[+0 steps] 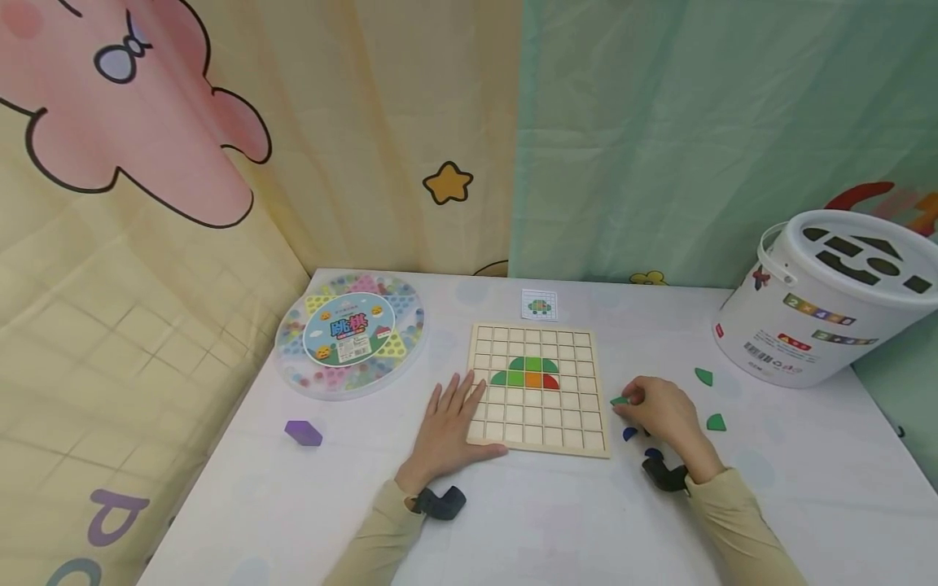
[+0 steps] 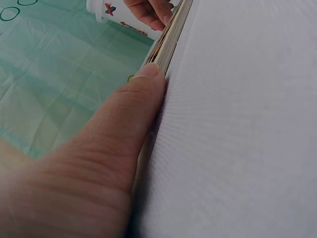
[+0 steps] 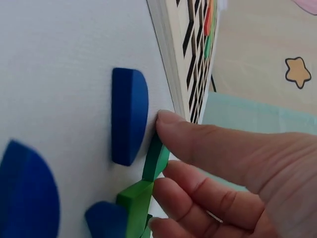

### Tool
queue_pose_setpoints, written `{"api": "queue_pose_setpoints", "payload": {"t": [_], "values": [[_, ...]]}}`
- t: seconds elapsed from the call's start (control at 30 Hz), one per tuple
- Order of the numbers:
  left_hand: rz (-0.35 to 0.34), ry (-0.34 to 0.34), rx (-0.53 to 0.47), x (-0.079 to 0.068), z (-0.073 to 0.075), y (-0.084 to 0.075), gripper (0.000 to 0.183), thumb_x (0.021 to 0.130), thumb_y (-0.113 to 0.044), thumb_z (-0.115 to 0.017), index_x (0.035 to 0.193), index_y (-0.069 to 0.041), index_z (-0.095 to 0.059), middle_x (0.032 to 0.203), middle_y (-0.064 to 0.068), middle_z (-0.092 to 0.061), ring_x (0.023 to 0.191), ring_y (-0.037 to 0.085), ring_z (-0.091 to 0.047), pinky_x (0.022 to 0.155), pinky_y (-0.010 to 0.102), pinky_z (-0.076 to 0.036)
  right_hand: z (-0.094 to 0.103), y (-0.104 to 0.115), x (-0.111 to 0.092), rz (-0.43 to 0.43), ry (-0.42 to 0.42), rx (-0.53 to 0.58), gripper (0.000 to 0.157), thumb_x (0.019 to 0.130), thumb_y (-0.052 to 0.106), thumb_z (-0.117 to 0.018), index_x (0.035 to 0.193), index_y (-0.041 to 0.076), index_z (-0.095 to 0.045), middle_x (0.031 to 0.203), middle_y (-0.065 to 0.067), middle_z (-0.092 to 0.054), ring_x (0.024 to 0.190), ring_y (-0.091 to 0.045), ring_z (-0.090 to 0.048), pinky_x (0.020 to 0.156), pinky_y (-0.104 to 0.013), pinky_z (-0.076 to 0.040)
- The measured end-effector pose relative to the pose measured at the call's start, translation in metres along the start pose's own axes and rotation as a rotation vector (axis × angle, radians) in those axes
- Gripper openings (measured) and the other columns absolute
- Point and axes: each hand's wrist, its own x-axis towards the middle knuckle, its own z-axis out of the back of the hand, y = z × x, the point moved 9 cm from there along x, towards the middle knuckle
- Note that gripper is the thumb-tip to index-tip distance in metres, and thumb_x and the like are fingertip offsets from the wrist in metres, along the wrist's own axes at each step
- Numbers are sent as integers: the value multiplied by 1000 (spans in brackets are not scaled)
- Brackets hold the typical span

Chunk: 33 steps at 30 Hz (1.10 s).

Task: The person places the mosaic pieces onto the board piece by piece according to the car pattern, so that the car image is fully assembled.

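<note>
A wooden grid board (image 1: pixel 538 423) lies on the table, with green, light green, orange and red pieces (image 1: pixel 533 365) in two of its rows. My left hand (image 1: pixel 450 427) rests spread at its near left corner, the thumb (image 2: pixel 133 99) along the front edge. Just right of the board, my right hand (image 1: pixel 665 411) pinches a dark green quarter-circle block (image 3: pixel 156 157) between thumb and fingers. Below that hand are blue half-round blocks (image 3: pixel 130 116) and a light green block (image 3: pixel 134 206), partly hidden by the hand in the head view.
Two green quarter-circle blocks (image 1: pixel 716 422) lie farther right. A white bucket (image 1: pixel 799 325) with a shape-hole lid stands behind them. A small pattern card (image 1: pixel 539 305) lies beyond the board. On the left are a round Chinese checkers box (image 1: pixel 396 378) and a purple block (image 1: pixel 304 433).
</note>
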Motion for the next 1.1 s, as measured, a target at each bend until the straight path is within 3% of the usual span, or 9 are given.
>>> {"api": "queue_pose_setpoints", "payload": {"t": [0.4, 1.1], "values": [[-12, -14, 12, 1, 4, -1, 103, 75, -75, -55, 151, -12, -24, 157, 8, -13, 143, 29, -7, 113, 47, -5, 0, 5, 4, 29, 22, -30, 28, 75, 21, -80, 89, 1, -66, 78, -5, -63, 65, -19, -54, 57, -35, -46], [-3, 2, -7, 0, 1, 0, 104, 75, -76, -54, 151, -11, -24, 158, 6, -11, 143, 28, -5, 113, 46, -2, 1, 13, 1, 179, -11, -142, 21, 83, 11, -69, 96, -5, -71, 79, -8, -67, 61, -15, -52, 57, -36, -49]]}}
